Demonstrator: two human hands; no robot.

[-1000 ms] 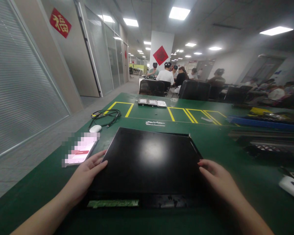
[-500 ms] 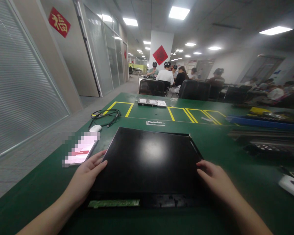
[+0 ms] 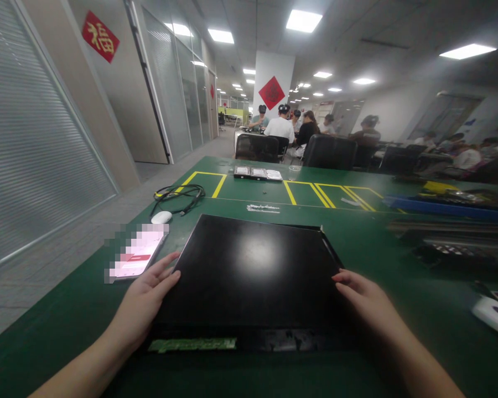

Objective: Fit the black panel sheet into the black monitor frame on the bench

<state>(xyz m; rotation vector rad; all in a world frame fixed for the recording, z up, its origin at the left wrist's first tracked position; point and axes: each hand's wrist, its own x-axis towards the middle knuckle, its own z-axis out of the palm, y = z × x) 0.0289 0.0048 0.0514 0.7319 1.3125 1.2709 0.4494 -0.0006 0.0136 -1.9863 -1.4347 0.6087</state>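
A black rectangular display panel (image 3: 249,276) lies in front of me, glossy enough to reflect a bright ceiling light. Along its near edge runs a dark strip with a green circuit board (image 3: 193,344) at the left. At the panel's left edge, my left hand (image 3: 151,287) grips it with the thumb on top and the fingers at the side. My right hand (image 3: 359,290) pinches the opposite edge between thumb and fingers. Behind the far right corner a dark frame edge (image 3: 332,247) shows from beneath the panel. The undersides of the fingers are hidden.
On the green table (image 3: 87,326), a lit phone (image 3: 139,257), a white mouse (image 3: 161,218) and a coiled black cable (image 3: 178,196) are at left. Hard drives (image 3: 257,173) sit at the far edge. Blurred parts (image 3: 444,243) and a white device (image 3: 496,315) occupy the right.
Almost nothing differs. My right fingers have shifted very slightly at the panel's right edge; both hands keep their hold and the panel stays in place.
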